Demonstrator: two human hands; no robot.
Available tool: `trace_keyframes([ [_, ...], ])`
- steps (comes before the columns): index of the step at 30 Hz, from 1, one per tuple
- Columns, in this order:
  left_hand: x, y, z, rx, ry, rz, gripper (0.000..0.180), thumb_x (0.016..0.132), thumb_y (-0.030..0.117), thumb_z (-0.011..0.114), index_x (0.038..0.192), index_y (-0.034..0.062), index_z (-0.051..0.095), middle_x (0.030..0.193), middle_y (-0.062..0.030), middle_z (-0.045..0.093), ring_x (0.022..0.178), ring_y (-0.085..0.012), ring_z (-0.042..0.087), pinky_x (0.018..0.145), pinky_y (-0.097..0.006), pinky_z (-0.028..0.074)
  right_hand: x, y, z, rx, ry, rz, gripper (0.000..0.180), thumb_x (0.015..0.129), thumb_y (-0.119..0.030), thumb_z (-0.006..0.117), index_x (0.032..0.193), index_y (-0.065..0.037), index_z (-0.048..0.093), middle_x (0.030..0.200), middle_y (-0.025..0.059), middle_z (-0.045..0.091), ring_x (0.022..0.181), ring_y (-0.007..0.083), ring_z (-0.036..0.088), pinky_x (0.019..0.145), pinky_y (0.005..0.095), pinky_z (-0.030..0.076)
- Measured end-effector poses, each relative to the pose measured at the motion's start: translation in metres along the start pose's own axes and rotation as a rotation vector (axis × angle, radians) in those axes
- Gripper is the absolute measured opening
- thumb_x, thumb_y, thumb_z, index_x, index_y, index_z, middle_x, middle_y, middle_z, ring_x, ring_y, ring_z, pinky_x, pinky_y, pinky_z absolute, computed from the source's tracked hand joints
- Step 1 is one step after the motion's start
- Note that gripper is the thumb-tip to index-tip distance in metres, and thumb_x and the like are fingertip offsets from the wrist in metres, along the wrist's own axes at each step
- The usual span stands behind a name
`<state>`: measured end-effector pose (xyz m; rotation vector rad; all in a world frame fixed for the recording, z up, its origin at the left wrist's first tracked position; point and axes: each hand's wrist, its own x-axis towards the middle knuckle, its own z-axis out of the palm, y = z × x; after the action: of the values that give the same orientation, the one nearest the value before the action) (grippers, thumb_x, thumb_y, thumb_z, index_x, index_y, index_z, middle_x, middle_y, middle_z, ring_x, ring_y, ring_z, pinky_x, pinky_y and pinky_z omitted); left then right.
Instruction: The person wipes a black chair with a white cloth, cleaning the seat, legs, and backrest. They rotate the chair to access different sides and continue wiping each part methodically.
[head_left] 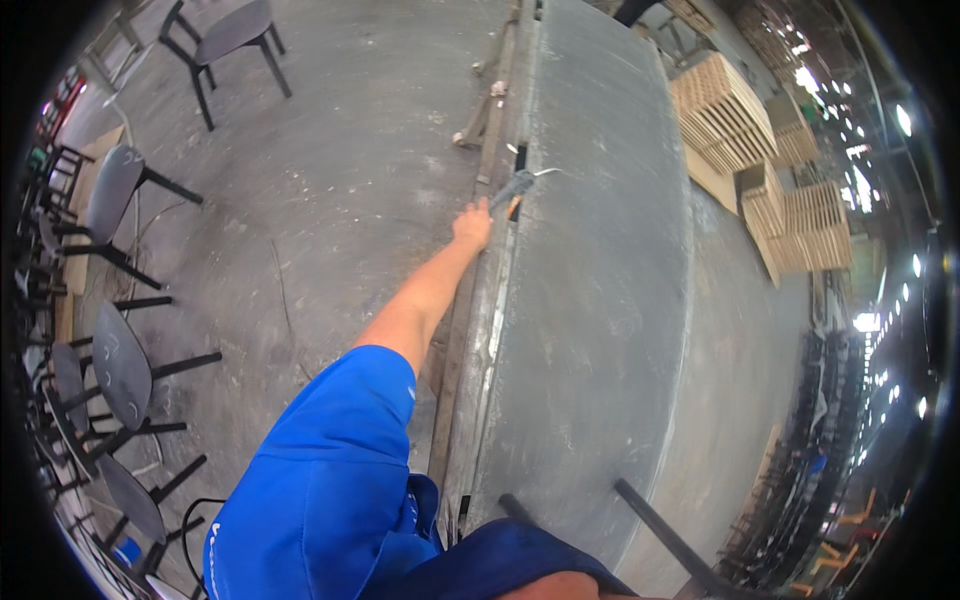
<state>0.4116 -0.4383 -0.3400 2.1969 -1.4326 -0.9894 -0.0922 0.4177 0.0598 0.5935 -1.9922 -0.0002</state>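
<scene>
My left arm, in a blue short sleeve, stretches forward along the near edge of a long grey worktable (590, 300). At its end, my left hand (472, 226) is closed at the near end of a grey tool (514, 188) with a thin, pale, curved tip. The tool lies over the table's edge, with a small orange part (515, 208) beside it; its exact kind is too small to make out. Two dark chair-like legs (655, 520) rise over the table close to my body. My right hand is out of view.
Dark chairs (125, 365) stand along the left, with another chair (235, 35) farther off. Pale wooden slatted stacks (722, 112) sit beyond the table at the right. A metal rail (470, 340) runs along the table edge. Rows of dark furniture (800, 450) line the far right.
</scene>
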Motion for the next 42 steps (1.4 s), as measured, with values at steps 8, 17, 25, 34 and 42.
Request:
trace_keyframes([
  [8,-0.113,-0.013,0.040,0.080,0.401,0.486,0.061,0.081,0.021,0.066,0.135,0.0067,0.042,0.136,-0.0184,0.046,0.129,-0.0359,0.039,0.105,-0.051,0.033,-0.047,-0.006,-0.066,-0.412,-0.214,0.192,0.035,0.098,-0.022,0.045,0.124,0.000,0.054,0.102,0.0188,0.065,0.080,0.0259,0.063,0.067,0.0383,0.051],
  [17,-0.507,0.015,0.060,-0.490,-0.272,1.227,0.047,0.086,0.007,0.059,0.131,0.0044,0.049,0.134,-0.0175,0.048,0.127,-0.0366,0.042,0.107,-0.045,0.033,-0.110,-0.143,-0.077,0.066,0.214,0.442,0.051,0.100,-0.016,0.038,0.145,0.005,0.027,0.152,0.0247,0.023,0.140,0.0383,0.024,0.114,0.0494,0.022],
  [25,-0.739,0.113,0.048,-0.600,-0.074,1.885,0.066,0.082,0.010,0.064,0.141,-0.0010,0.036,0.148,-0.0214,0.033,0.141,-0.0391,0.022,0.114,-0.053,0.018,-0.122,-0.106,-0.090,0.118,0.058,-0.029,0.066,0.082,-0.001,0.045,0.145,0.004,0.028,0.153,0.0243,0.022,0.144,0.0368,0.017,0.115,0.0568,0.007],
  [34,-0.860,0.075,0.083,-0.348,0.209,2.100,0.068,0.083,0.010,0.052,0.147,0.0057,0.029,0.155,-0.0133,0.024,0.146,-0.0290,0.012,0.116,-0.055,0.002,-0.136,-0.031,-0.111,0.440,-0.037,0.102,0.066,0.083,0.004,0.047,0.145,0.005,0.026,0.153,0.0249,0.021,0.141,0.0403,0.023,0.114,0.0508,0.020],
  [42,-0.863,0.082,0.069,-0.431,0.352,2.155,0.066,0.084,0.011,0.051,0.148,0.0141,0.031,0.156,-0.0011,0.024,0.146,-0.0222,0.016,0.116,-0.056,0.003,-0.149,-0.036,-0.148,0.755,-0.168,0.233,0.057,0.099,-0.024,0.048,0.146,0.001,0.027,0.153,0.0220,0.023,0.144,0.0351,0.018,0.115,0.0435,0.018],
])
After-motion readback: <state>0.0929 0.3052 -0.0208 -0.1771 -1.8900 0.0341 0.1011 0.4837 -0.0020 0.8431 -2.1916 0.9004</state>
